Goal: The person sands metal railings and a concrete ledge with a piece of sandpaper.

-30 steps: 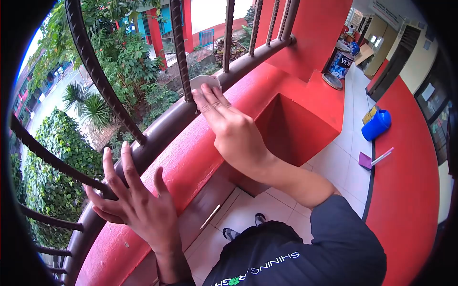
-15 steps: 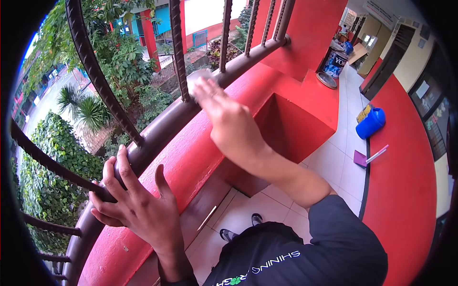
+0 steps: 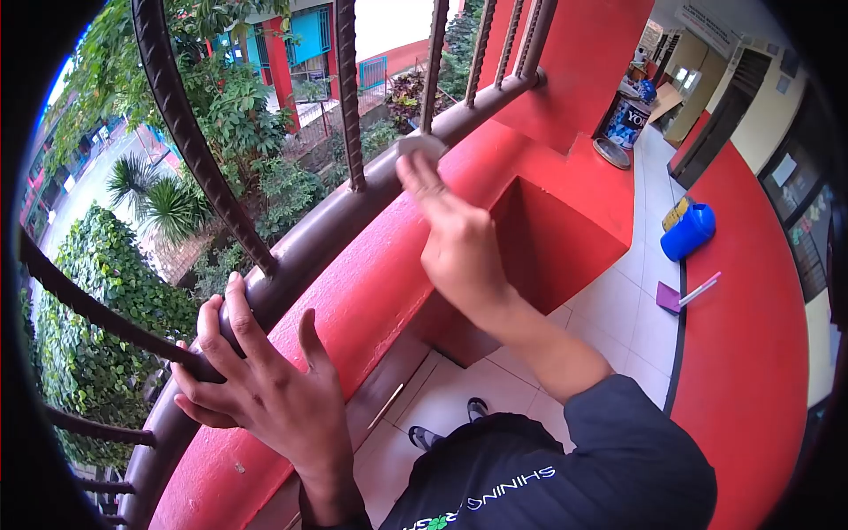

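Note:
My left hand (image 3: 269, 380) lies with spread fingers over the brown metal rail (image 3: 305, 243), holding nothing loose. The thumb sticks up apart from the fingers. My right hand (image 3: 450, 230) presses a small grey sheet (image 3: 422, 147), which looks like sandpaper, against the rail farther along. Its fingertips rest on the sheet, just right of one of the ribbed upright bars (image 3: 349, 97). What lies beneath the sheet is hidden. Below the rail runs a rounded red ledge (image 3: 380, 274).
A paint can (image 3: 625, 122) and a round lid (image 3: 611, 154) stand on the red ledge's far end. Along the corridor are a blue bin (image 3: 687, 232) and a purple dustpan (image 3: 668, 298). A recessed red box (image 3: 565, 247) sits beside my right forearm. Plants grow beyond the bars.
My right hand has moved right along the rail with the grey sheet, away from the ribbed bar it was next to. My left hand keeps its place on the rail. The view has shifted slightly.

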The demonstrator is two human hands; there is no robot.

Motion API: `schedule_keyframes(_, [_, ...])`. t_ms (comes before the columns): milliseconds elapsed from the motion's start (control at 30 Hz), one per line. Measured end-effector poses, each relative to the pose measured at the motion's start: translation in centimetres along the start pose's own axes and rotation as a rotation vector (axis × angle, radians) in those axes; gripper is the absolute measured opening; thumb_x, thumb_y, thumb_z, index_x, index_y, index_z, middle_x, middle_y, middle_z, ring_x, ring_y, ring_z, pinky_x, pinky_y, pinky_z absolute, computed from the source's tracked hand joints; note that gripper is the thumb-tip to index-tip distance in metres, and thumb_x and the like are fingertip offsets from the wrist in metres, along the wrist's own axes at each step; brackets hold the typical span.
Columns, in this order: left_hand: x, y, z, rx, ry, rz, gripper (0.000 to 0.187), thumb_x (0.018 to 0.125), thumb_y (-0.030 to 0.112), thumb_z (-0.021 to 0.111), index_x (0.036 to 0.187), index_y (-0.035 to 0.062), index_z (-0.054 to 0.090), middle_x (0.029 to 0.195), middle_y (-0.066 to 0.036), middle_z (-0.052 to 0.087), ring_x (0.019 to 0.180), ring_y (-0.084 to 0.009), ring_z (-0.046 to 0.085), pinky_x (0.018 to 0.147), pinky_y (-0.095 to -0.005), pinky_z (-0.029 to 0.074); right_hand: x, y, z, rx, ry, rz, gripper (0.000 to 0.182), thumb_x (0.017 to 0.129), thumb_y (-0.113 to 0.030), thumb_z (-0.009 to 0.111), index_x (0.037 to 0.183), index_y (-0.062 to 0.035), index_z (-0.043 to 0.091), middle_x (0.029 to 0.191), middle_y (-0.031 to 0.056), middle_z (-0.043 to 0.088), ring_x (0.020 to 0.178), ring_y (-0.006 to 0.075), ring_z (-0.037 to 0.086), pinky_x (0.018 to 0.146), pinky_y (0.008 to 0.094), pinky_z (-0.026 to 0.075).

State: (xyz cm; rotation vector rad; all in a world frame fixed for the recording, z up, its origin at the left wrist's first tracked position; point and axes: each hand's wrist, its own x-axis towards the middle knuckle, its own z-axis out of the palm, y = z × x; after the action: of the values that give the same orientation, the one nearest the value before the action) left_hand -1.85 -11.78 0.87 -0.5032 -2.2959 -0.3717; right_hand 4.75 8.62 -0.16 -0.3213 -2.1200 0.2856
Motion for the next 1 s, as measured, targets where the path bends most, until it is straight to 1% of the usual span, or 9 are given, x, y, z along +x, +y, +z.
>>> schedule_keyframes(133, [-0.1, -0.2, -0.1, -0.007, -0.005, 0.008, 0.07, 0.081, 0.036, 0.082, 0.145, 0.0272, 0.056, 0.143, 0.0, 0.052, 0.136, -0.0403, 0.037, 0.118, -0.0589, 0.02, 0.4, 2.5, 0.6, -0.02, 0.091, -0.001, 0.073, 0.076, 0.018, 0.044, 0.147, 0.0003, 0.053, 0.142, 0.0308, 0.052, 0.122, 0.0428, 0.06, 0.103, 0.0481, 0.055])
schedule_keyframes(200, [-0.2, -0.2, -0.2, -0.024, -0.014, 0.004, 0.072, 0.082, 0.037, 0.081, 0.147, 0.0279, 0.053, 0.145, 0.0, 0.052, 0.136, -0.041, 0.037, 0.118, -0.0593, 0.021, 1.3, 6.1, 0.8, 0.03, 0.177, 0.263, 0.075, 0.077, 0.018, 0.045, 0.15, 0.0015, 0.048, 0.111, 0.0377, 0.063, 0.091, 0.0439, 0.072, 0.08, 0.0467, 0.057])
schedule_keyframes(267, [-0.1, -0.2, -0.3, -0.004, -0.014, 0.005, 0.072, 0.081, 0.037, 0.081, 0.147, 0.0279, 0.053, 0.144, -0.001, 0.052, 0.136, -0.0409, 0.037, 0.119, -0.0591, 0.021, 0.8, 2.6, 1.4, 0.053, 0.235, 0.181, 0.075, 0.078, 0.017, 0.045, 0.151, 0.0019, 0.048, 0.099, 0.0378, 0.062, 0.079, 0.0455, 0.07, 0.075, 0.049, 0.053])
schedule_keyframes(400, [-0.2, -0.1, -0.2, 0.018, -0.007, 0.004, 0.07, 0.082, 0.038, 0.08, 0.147, 0.0278, 0.054, 0.143, -0.001, 0.053, 0.136, -0.0406, 0.038, 0.118, -0.0592, 0.022, 0.1, 1.6, 2.3, -0.021, 0.268, -0.06, 0.069, 0.081, 0.015, 0.046, 0.15, 0.0068, 0.044, 0.126, 0.0375, 0.06, 0.105, 0.0453, 0.068, 0.089, 0.0502, 0.056])
schedule_keyframes(533, [-0.2, -0.1, -0.2, 0.013, 0.014, 0.021, 0.071, 0.082, 0.038, 0.08, 0.147, 0.0276, 0.054, 0.143, 0.0, 0.054, 0.135, -0.0395, 0.039, 0.118, -0.0606, 0.021, 4.5, 6.5, 0.9, 0.038, 0.207, 0.603, 0.056, 0.09, 0.011, 0.046, 0.146, 0.0133, 0.044, 0.118, 0.0423, 0.061, 0.115, 0.0468, 0.063, 0.097, 0.0481, 0.053])
schedule_keyframes(667, [-0.2, 0.1, -0.4, 0.029, -0.02, 0.0, 0.071, 0.083, 0.038, 0.079, 0.148, 0.0269, 0.054, 0.143, 0.0, 0.054, 0.136, -0.0399, 0.039, 0.118, -0.0603, 0.021, 0.0, 0.5, 1.7, 0.087, 0.2, 0.114, 0.054, 0.091, 0.016, 0.044, 0.145, 0.0105, 0.049, 0.139, 0.0354, 0.055, 0.133, 0.0419, 0.054, 0.112, 0.04, 0.045])
schedule_keyframes(733, [-0.2, 0.1, -0.3, 0.026, -0.014, 0.011, 0.07, 0.084, 0.039, 0.078, 0.148, 0.0267, 0.054, 0.144, -0.001, 0.054, 0.137, -0.0401, 0.039, 0.119, -0.0605, 0.021, 1.5, 4.1, 1.2, -0.03, 0.177, 0.075, 0.066, 0.08, 0.016, 0.044, 0.145, 0.0087, 0.049, 0.137, 0.0377, 0.053, 0.123, 0.0476, 0.058, 0.109, 0.0484, 0.047])
schedule_keyframes(800, [-0.2, -0.1, -0.4, 0.005, -0.023, 0.017, 0.07, 0.084, 0.039, 0.078, 0.148, 0.0272, 0.054, 0.144, 0.0, 0.054, 0.137, -0.0401, 0.039, 0.119, -0.0609, 0.02, 4.9, 8.4, 0.2, -0.038, 0.287, 0.129, 0.061, 0.081, 0.015, 0.045, 0.139, 0.0032, 0.059, 0.136, 0.026, 0.06, 0.121, 0.0399, 0.062, 0.108, 0.0451, 0.05])
schedule_keyframes(1000, [-0.3, 0.0, -0.4, 0.042, -0.015, 0.003, 0.07, 0.084, 0.041, 0.079, 0.148, 0.027, 0.054, 0.145, -0.001, 0.053, 0.138, -0.0403, 0.038, 0.118, -0.0604, 0.021, 2.4, 6.0, -0.9, -0.086, 0.091, 0.003, 0.057, 0.082, 0.013, 0.047, 0.134, 0.0009, 0.064, 0.132, 0.0295, 0.061, 0.121, 0.039, 0.063, 0.105, 0.0455, 0.052])
